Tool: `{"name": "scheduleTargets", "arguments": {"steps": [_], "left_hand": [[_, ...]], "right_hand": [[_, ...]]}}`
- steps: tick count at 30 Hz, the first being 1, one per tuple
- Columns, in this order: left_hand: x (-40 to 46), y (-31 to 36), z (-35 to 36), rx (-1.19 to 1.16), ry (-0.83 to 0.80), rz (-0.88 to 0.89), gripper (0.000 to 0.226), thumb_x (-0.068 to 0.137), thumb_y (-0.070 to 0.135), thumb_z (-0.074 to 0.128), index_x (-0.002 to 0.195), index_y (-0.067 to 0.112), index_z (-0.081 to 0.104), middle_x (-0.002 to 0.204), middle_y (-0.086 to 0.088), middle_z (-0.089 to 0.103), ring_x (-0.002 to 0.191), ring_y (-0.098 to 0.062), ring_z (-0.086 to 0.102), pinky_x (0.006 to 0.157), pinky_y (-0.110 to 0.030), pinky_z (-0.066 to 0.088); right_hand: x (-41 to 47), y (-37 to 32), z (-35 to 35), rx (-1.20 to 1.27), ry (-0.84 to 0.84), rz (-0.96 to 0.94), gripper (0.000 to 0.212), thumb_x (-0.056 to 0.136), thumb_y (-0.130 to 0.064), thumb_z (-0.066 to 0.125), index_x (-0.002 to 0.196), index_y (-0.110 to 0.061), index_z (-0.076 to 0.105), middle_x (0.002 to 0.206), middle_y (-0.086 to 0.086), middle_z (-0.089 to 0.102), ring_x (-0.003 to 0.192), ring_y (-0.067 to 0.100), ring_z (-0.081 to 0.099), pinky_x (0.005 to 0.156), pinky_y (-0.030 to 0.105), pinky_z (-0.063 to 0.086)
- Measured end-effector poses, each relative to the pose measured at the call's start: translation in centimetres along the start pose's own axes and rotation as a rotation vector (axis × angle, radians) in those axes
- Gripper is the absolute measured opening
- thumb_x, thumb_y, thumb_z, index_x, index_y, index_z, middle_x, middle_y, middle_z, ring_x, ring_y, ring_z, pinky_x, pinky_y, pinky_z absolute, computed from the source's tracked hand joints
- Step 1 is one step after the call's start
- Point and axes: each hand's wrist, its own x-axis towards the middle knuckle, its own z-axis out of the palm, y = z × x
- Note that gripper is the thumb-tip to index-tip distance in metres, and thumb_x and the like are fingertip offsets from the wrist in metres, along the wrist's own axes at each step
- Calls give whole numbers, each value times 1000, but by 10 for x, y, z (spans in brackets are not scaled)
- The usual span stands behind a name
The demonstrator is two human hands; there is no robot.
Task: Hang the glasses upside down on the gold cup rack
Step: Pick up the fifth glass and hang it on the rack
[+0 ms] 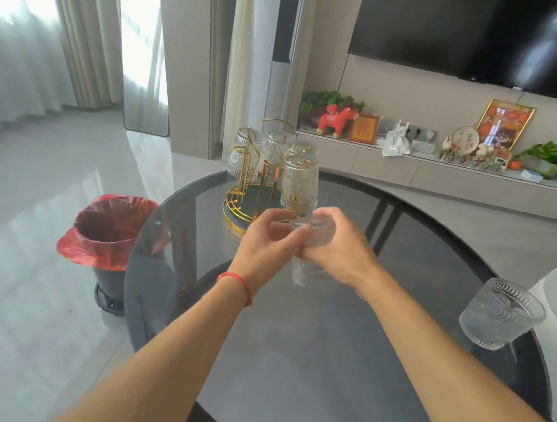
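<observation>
Above counter (325, 351), left hand (264, 240) and right hand (335, 247) both clamped on ribbed glass (309, 268), just before gold rack (255, 188); second glass (502, 314) upright at right

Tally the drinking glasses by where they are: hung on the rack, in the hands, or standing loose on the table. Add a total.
Hung upside down on the gold cup rack: 4
Held in the hands (left hand, right hand): 1, the held glass
Standing loose on the table: 1, the upright glass
Total: 6
</observation>
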Motion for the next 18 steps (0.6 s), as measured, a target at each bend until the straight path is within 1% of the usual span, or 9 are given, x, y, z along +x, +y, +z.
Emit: {"name": "scheduleTargets", "arguments": {"steps": [1,2,3,5,7,9,11,15,18], "left_hand": [[8,-2,-6,94,40,44,36,87,48,64,116,27,65,103,7,76,90,-4,70,70,-17,54],[15,-7,-12,240,76,83,31,92,44,55,113,26,68,105,7,75,94,-4,68,74,-18,53],[20,-13,-17,420,95,117,30,95,37,51,114,23,69,111,4,74,102,-9,65,83,-24,53],[29,-29,-26,744,39,169,33,93,23,54,123,18,67,126,-2,67,122,-20,55,105,-36,45],[35,-45,-32,909,-47,187,45,88,18,58,133,17,61,136,-1,58,132,-22,44,112,-40,41],[40,-52,-34,918,-76,150,55,85,17,59,139,18,54,144,1,49,137,-20,38,109,-44,45],[44,-56,-34,906,-61,143,58,83,16,59,140,18,51,146,3,47,138,-20,37,106,-44,48],[46,-59,-35,895,-58,128,59,83,12,56,141,17,49,150,3,42,139,-20,38,108,-41,47],[45,-59,-37,886,-57,123,60,84,10,56,143,18,47,155,4,39,142,-21,35,110,-40,46]], "right_hand": [[8,-4,1,-1,42,-3,86,65,-54,90,139,-35,51,127,-9,64,113,17,62,77,27,52],[15,-8,1,1,76,-10,88,63,-56,89,140,-35,51,129,-10,63,115,16,61,79,27,51],[22,-11,-1,16,104,-29,90,62,-58,89,140,-34,52,131,-12,63,118,15,61,85,30,53],[36,-23,-6,100,126,-88,90,59,-59,89,138,-33,56,131,-11,67,120,12,63,100,38,54],[53,-41,-9,222,130,-149,90,56,-60,90,135,-32,59,129,-13,68,119,8,63,102,39,54],[68,-63,-7,328,160,-199,87,55,-59,90,133,-32,60,127,-16,66,117,3,62,98,37,54],[85,-84,-3,403,189,-232,85,57,-57,89,133,-32,60,128,-16,63,118,2,58,98,36,53],[120,-115,8,435,234,-280,91,62,-55,89,141,-27,55,139,-4,60,128,16,58,106,46,53],[142,-131,18,395,240,-270,92,66,-51,90,145,-25,52,141,-1,58,128,18,56,108,45,51]]}}
